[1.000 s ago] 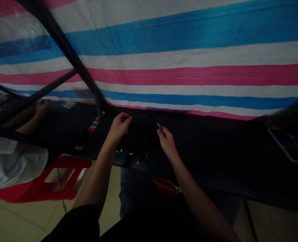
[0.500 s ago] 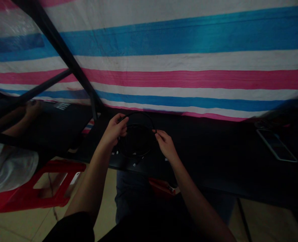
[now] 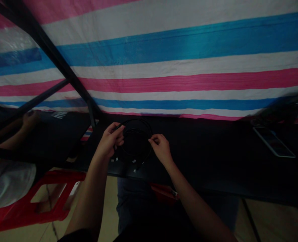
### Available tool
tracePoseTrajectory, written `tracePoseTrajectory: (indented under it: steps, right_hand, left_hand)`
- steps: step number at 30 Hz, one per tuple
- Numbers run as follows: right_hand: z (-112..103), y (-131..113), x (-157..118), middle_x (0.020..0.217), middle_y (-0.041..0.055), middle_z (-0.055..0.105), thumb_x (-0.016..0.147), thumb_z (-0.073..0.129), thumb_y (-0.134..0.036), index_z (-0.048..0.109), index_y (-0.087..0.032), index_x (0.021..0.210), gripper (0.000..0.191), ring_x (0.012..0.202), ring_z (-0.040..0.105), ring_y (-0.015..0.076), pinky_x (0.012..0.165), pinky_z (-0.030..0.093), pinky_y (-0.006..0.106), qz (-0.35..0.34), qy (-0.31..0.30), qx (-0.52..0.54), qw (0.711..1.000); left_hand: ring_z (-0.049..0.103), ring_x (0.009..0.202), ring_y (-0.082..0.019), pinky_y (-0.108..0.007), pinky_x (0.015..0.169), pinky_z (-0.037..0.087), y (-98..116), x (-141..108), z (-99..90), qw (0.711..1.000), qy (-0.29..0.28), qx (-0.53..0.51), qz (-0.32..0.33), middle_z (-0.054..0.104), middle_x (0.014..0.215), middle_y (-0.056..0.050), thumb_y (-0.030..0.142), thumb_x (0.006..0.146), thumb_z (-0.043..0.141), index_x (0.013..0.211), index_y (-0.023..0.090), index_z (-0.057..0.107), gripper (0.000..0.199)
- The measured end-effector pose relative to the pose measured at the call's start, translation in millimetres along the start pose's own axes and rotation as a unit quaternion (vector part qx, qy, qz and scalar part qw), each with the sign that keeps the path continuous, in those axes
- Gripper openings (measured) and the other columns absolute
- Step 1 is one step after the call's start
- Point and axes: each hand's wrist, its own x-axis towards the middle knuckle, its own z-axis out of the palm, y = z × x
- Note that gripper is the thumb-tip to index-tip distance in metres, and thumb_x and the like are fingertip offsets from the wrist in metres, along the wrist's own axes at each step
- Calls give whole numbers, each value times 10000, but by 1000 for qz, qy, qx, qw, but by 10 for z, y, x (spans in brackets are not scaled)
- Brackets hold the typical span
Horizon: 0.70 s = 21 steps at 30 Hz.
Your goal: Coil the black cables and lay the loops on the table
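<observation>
A thin black cable [image 3: 136,120] is looped into a coil between my two hands, over the dark table. My left hand [image 3: 111,138] pinches the coil at its upper left, thumb against the fingers. On the right side of the loop, my right hand [image 3: 161,145] grips the cable between thumb and fingertips. Small pale connector ends [image 3: 135,170] show below the coil, near the table's front edge. Dim light makes the separate turns of cable hard to tell apart from the black tabletop.
A phone [image 3: 274,143] lies on the black table [image 3: 209,161] at the right. Behind stands a striped plastic sheet [image 3: 169,80], crossed by a dark metal frame [image 3: 60,64] at left. Another person's arm [image 3: 20,129] rests on the neighbouring table, above a red stool [image 3: 63,201].
Both hands have come down slightly toward the table, and the right hand has moved a little left along the loop. The raised cable arc now sits lower, nearer the rest of the coil.
</observation>
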Motion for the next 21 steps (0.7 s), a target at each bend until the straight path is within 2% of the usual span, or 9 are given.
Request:
tracePoseTrajectory:
  steps: [3, 5, 9, 12, 17, 21]
  right_hand:
    - [36, 30, 32, 897, 34, 681, 802, 707, -336, 646, -216, 1062, 292, 717, 647, 182, 666, 513, 317, 24, 10, 30, 999]
    - [43, 50, 57, 863, 26, 688, 789, 718, -338, 639, -212, 1128, 370, 723, 657, 186, 665, 514, 313, 33, 0, 50, 998]
    - [23, 65, 90, 826, 43, 715, 783, 717, -359, 719, -196, 938, 224, 760, 668, 202, 709, 520, 328, 34, -36, 74, 996]
    - [8, 42, 86, 785, 34, 696, 804, 697, -385, 716, -198, 832, 190, 737, 642, 195, 697, 501, 323, 30, -38, 81, 996]
    - [16, -39, 69, 719, -6, 618, 823, 667, -400, 714, -197, 984, 264, 618, 564, 161, 587, 449, 295, 24, -9, 103, 994]
    - [27, -93, 84, 651, -23, 581, 806, 678, -398, 719, -189, 994, 285, 570, 535, 156, 543, 431, 290, 23, 12, 117, 993]
  left_hand:
    - [215, 407, -24, -135, 381, 197, -45, 9, -47, 1000, 7, 10, 9, 325, 547, 125, 312, 683, 863, 825, 213, 548, 360]
    - [239, 416, -30, -139, 384, 212, -69, 23, -89, 999, 17, 28, 21, 336, 545, 117, 332, 699, 853, 851, 190, 610, 320]
    - [330, 445, -42, -149, 390, 249, -118, 67, -185, 997, 48, 44, 39, 417, 573, 76, 374, 740, 809, 894, 133, 705, 303]
    - [418, 493, -50, -151, 425, 333, -155, 95, -240, 996, 70, 32, 39, 513, 643, 34, 337, 740, 788, 927, 122, 734, 290]
    - [534, 604, -85, -201, 541, 491, -140, 110, -299, 996, 83, -8, -2, 626, 787, -14, 263, 737, 750, 1049, 154, 735, 331]
    - [554, 648, -108, -220, 563, 493, -91, 128, -356, 997, 66, -20, -19, 630, 789, -20, 195, 659, 797, 1030, 171, 715, 381]
